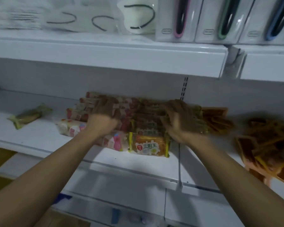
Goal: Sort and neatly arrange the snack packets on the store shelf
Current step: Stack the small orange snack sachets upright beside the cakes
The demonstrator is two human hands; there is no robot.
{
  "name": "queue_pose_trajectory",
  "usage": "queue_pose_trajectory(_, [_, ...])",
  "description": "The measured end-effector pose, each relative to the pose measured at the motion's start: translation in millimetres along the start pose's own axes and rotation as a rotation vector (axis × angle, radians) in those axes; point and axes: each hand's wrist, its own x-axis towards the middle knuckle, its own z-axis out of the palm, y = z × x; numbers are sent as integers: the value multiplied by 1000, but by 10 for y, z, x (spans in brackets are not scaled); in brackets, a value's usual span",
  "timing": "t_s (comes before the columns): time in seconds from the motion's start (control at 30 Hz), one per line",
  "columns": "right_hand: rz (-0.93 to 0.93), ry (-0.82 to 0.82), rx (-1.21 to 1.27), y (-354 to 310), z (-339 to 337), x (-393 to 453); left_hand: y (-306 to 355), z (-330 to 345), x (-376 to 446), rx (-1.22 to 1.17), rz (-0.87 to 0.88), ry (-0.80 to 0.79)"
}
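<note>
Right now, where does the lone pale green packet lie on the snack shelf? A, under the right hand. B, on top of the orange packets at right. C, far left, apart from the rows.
C: the pale green packet lies alone at the shelf's left end, clear of the pink-and-white packets.

Orange snack packet (148, 145), front of the shelf: white label with Chinese characters, "三" clear, rest blurred.

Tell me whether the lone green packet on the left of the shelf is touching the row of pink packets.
Apart. The head view shows the green packet lying alone, with bare white shelf plainly visible between it and the nearest pink packets.
</note>
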Motion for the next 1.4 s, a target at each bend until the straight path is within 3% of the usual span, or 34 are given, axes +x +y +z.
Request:
queue_pose_trajectory(0.17, [-158, -120, 27, -900, 288, 481, -721, -476, -187, 173, -198, -65])
queue_pose_trajectory(0.53, [-403, -146, 135, -2907, 1211, 1316, -2986, -1060, -149, 145, -634, -133])
queue_pose_trajectory(0.77, [-223, -223, 398, -3946, 1850, 1712, -4166, -790, 100, 48, -638, -266])
queue_pose_trajectory(0.87, [-144, -211, 491, -4208, 2087, 1811, -4371, -642, 76, -1, -541, -172])
queue_pose_trajectory(1.0, [-166, -217, 392, -4274, 2246, 1940, -4453, -744, -59, -375, -467, -65])
queue_pose_trajectory(1.1, [-171, -263, 342, -4255, 2207, 2039, -4401, -964, -43, -623, -313, -210])
queue_pose_trajectory(1.2, [-153, -223, 448, -4112, 2068, 2066, -4254, -1194, 58, -884, -262, -325])
queue_pose_trajectory(1.3, [18, -234, 611, -3868, 1783, 1877, -4028, -1302, 111, -1282, -274, -352])
queue_pose_trajectory(1.4, [187, -56, 851, -3618, 1574, 1631, -3597, -1202, 137, -1362, -238, -321])
